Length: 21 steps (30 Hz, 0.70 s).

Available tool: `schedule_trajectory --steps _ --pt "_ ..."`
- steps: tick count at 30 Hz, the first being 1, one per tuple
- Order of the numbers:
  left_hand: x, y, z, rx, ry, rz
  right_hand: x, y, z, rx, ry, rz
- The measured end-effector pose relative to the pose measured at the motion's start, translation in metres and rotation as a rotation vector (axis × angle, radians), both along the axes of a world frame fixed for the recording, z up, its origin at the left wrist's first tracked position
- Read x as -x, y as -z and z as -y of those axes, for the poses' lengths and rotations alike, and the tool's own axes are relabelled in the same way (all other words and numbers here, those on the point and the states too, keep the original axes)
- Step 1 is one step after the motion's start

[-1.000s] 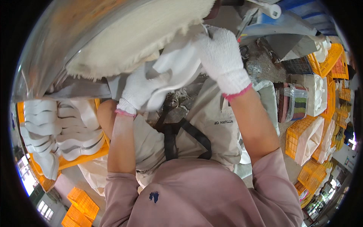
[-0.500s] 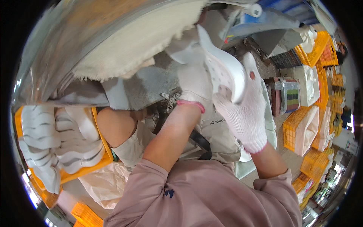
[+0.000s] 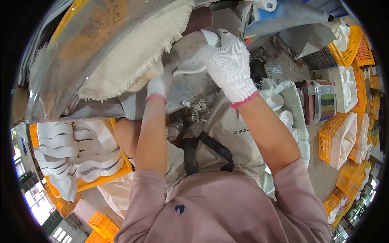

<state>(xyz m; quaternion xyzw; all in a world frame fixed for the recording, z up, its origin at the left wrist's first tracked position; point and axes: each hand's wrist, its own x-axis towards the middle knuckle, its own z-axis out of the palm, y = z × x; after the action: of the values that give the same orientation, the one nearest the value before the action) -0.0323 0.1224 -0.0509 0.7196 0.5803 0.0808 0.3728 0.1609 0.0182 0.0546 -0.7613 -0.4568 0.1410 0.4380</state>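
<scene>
I hold a white foam clog (image 3: 193,54) with small holes in its upper, between both white-gloved hands. My left hand (image 3: 160,83) is closed on the clog's left end, its fingers partly blurred and hidden. My right hand (image 3: 231,62) grips the right end, thumb lying across the upper. Just left of the clog is a large cream cloth wheel (image 3: 137,52) with a frayed edge. I cannot tell whether the clog touches it. Below the clog lies a grey dusty metal tray (image 3: 186,91).
An orange crate (image 3: 128,164) of stacked white clogs stands at left. On the right, a pale sack (image 3: 300,121) holds more clogs. Further right are a plastic-wrapped block stack (image 3: 320,101) and several orange crates (image 3: 330,137). Clear plastic sheeting (image 3: 81,52) covers the machine at upper left.
Both hands have moved left and upward with the clog, closer to the cloth wheel. The clog has turned from upright to lying crosswise, and my right hand has closed over its end.
</scene>
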Motion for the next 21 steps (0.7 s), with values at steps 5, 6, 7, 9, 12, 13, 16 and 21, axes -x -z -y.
schedule_trajectory --steps 5,6,7,9,12,13,16,21 --pt "0.043 -0.015 0.064 0.107 0.01 0.516 -0.008 0.016 -0.028 0.109 -0.059 -0.082" --pt "0.037 -0.022 0.076 0.424 -0.036 0.69 -0.004 0.009 -0.03 0.047 -0.104 -0.101" --pt "0.026 -0.028 0.081 0.56 -0.226 0.7 0.002 0.0 -0.029 0.133 -0.084 -0.145" --pt "-0.017 -0.028 0.108 0.651 -0.381 1.061 0.017 -0.025 -0.019 0.204 -0.059 -0.172" --pt "-0.06 -0.017 0.078 0.405 -0.285 1.13 0.031 -0.054 0.04 0.197 -0.437 0.238" --pt "-0.063 -0.01 0.061 0.349 -0.293 1.21 0.033 -0.056 0.068 0.018 -0.5 0.529" --pt "-0.057 -0.006 0.05 0.493 -0.272 1.181 0.01 -0.044 0.121 0.216 -0.702 0.95" --pt "-0.003 -0.027 0.107 1.044 -0.355 1.777 0.038 -0.032 0.14 0.398 -0.696 0.834"
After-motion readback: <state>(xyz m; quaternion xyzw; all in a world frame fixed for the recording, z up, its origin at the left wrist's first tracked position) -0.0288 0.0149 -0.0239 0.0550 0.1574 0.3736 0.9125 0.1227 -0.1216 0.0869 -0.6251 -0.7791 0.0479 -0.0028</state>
